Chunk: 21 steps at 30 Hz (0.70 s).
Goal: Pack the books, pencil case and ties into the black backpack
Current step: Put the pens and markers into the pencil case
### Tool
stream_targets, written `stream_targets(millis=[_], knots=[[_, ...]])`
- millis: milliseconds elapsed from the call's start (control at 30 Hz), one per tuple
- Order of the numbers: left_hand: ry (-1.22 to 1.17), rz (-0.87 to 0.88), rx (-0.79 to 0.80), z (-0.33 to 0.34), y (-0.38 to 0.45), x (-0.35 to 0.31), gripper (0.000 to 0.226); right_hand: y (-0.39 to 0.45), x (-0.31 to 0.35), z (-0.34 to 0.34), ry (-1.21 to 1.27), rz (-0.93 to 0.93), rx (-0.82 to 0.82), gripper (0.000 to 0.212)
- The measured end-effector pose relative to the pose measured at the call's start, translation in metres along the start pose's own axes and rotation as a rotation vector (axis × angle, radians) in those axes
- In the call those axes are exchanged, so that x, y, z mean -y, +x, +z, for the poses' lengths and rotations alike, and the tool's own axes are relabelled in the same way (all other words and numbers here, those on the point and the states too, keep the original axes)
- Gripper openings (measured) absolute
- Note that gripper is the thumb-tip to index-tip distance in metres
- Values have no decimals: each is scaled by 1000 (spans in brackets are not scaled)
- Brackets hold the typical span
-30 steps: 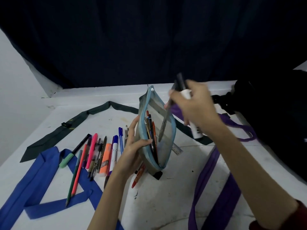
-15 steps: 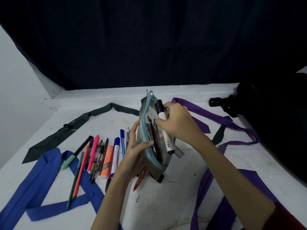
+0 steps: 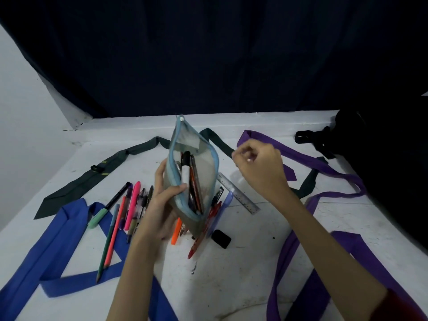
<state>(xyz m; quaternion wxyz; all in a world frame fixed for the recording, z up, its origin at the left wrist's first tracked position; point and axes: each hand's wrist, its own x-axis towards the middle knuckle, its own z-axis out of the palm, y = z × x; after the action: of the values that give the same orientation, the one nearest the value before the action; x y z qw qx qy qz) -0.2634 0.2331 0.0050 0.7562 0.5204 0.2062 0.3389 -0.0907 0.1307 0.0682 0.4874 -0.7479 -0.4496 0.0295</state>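
Two hands are over the white table (image 3: 231, 286), and the mesh pencil case (image 3: 203, 172) with its pale blue zip stands between them, mouth gaping upward. Her left hand (image 3: 162, 205) grasps the case's left side, thumb hooked over the zip edge and fingers behind. Inside the case stands a white marker with a black cap (image 3: 185, 169) among several darker pens. To the right of the case the right hand (image 3: 259, 167) hangs in the air with its fingers curled in, gripping nothing that I can see (the fingertips are a bit blurred). Left of the case lies a row of loose pens and pencils (image 3: 125, 209), partly across the blue tie (image 3: 46, 246); further left and behind runs the dark green tie (image 3: 92, 177). Just right of the case a metal ruler (image 3: 240, 193) lies flat, and below it a small black eraser (image 3: 221, 238). The purple tie (image 3: 324, 165) trails far right of the case, toward the black backpack (image 3: 389, 163) at the table's edge.
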Motion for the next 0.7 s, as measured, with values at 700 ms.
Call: stream_targets(millis=[700], knots=[[35,-13,-15,-5,0,3,78,3,29,-29,308,-11,340,21]])
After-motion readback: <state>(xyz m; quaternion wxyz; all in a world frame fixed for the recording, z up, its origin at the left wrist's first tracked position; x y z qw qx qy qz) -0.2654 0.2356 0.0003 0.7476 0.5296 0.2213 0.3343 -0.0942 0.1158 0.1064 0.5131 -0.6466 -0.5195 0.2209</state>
